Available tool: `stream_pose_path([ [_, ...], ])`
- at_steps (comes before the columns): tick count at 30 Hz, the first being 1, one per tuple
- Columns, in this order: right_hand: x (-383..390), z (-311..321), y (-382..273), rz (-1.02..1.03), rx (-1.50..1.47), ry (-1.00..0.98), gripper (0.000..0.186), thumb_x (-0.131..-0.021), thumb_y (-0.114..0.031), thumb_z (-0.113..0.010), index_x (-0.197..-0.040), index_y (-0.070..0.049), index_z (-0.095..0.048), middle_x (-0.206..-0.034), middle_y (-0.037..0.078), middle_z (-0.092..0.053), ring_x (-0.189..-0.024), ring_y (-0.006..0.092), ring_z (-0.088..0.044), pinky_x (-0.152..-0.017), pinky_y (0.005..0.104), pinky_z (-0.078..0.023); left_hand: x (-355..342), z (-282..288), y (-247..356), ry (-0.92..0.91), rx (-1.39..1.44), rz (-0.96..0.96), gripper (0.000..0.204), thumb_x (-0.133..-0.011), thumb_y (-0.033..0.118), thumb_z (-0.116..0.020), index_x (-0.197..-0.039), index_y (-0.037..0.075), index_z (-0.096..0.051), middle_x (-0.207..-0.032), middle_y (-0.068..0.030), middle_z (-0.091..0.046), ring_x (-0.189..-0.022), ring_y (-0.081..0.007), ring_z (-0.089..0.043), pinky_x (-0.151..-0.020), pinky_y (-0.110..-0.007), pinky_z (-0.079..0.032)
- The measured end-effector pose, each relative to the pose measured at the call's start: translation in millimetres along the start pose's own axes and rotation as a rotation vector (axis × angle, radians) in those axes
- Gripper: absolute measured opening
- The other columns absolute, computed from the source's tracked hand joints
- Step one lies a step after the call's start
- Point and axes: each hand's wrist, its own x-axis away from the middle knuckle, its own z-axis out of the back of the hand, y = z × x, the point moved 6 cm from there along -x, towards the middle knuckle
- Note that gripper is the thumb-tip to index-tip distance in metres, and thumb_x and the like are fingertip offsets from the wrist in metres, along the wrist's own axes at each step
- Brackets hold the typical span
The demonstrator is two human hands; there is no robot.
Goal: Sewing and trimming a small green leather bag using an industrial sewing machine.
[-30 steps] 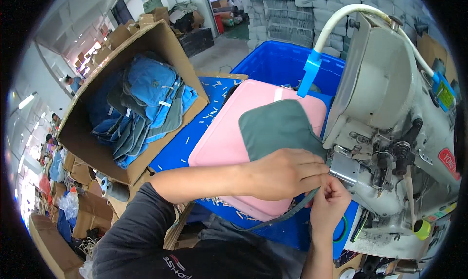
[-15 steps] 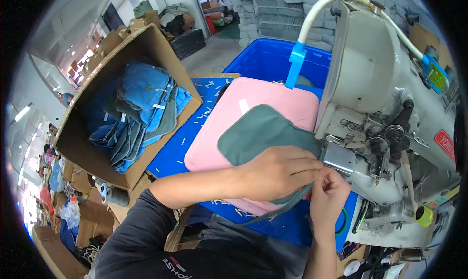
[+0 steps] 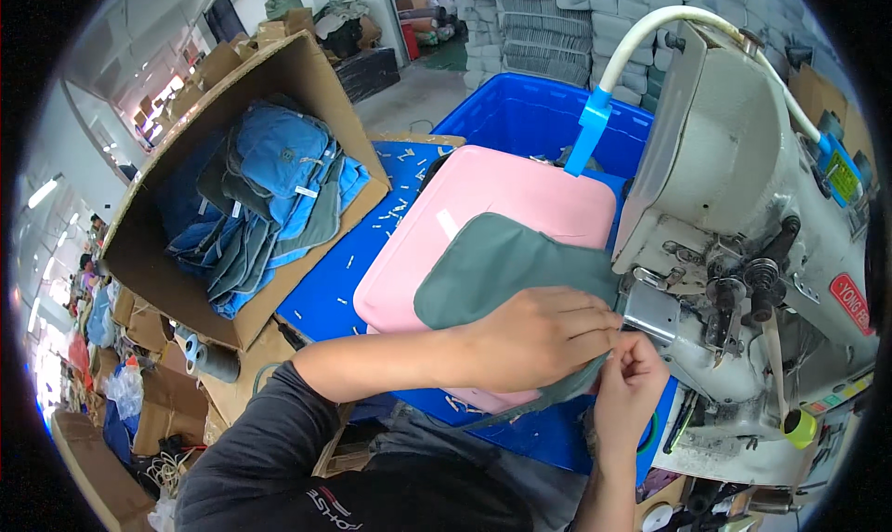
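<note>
A flat grey-green fabric piece (image 3: pixel 506 267) with rounded corners lies over the pink plastic lid or box (image 3: pixel 539 190). Its right side reaches up to the metal plate (image 3: pixel 653 311) of a sewing machine (image 3: pixel 688 151). My left hand (image 3: pixel 548 339) stretches across the fabric, its fingers closed on the fabric's right edge. Close against those fingertips, my right hand (image 3: pixel 632 374) is closed in a pinch at the same edge. What sits between the right fingertips is too small and covered to make out. A narrow strip of the fabric hangs below my left hand.
At left, a tilted cardboard box (image 3: pixel 307 53) holds blue and grey fabric pieces (image 3: pixel 283 156). White scraps litter the blue tabletop (image 3: pixel 325 286). Behind stands a blue bin (image 3: pixel 520 105); a white hose (image 3: pixel 641 30) arches over it. Thread cones (image 3: pixel 218 362) are at lower left.
The view has shifted slightly, so the machine sits further right and lower. Both hands stay together at the fabric's edge, with only a slight shift of the fingers.
</note>
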Motion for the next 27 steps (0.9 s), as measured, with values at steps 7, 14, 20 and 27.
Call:
stream_pose_path([
  [7,-3,-3,-5,-0.072,-0.037,0.05,0.009,-0.095,-0.003,-0.056,-0.088,0.001,-0.059,-0.065,-0.001,-0.059,-0.052,0.002,-0.052,-0.044,0.0174,-0.042,8,6,2,0.024,0.111,0.091,0.033,-0.07,0.005,-0.068,-0.103,0.001,-0.066,-0.111,-0.0125,-0.066,-0.1,-0.029,-0.065,-0.083,-0.037,-0.054],
  [14,4,-1,-2,-0.094,-0.028,0.04,0.012,-0.097,-0.005,-0.053,-0.088,0.0,-0.059,-0.065,0.0,-0.058,-0.052,0.0022,-0.052,-0.044,0.0177,-0.045,9,4,11,0.026,0.103,0.039,0.033,-0.072,0.01,-0.068,-0.104,0.0,-0.065,-0.112,-0.0132,-0.065,-0.101,-0.0293,-0.064,-0.083,-0.038,-0.054],
  [20,-3,1,0,-0.029,-0.079,0.048,0.011,-0.096,-0.005,-0.055,-0.089,0.001,-0.06,-0.065,-0.001,-0.058,-0.051,0.0018,-0.052,-0.044,0.0162,-0.041,7,3,14,0.017,0.074,0.065,0.03,-0.074,0.012,-0.068,-0.102,0.001,-0.064,-0.113,-0.0126,-0.065,-0.099,-0.0281,-0.064,-0.083,-0.037,-0.053],
  [27,-3,3,-3,-0.069,-0.087,0.079,0.01,-0.096,-0.006,-0.056,-0.091,0.001,-0.061,-0.07,0.001,-0.061,-0.053,0.0019,-0.051,-0.045,0.0167,-0.038,7,0,13,0.01,0.08,0.066,0.029,-0.076,0.013,-0.068,-0.103,0.003,-0.063,-0.114,-0.0114,-0.064,-0.099,-0.0267,-0.062,-0.081,-0.037,-0.052],
])
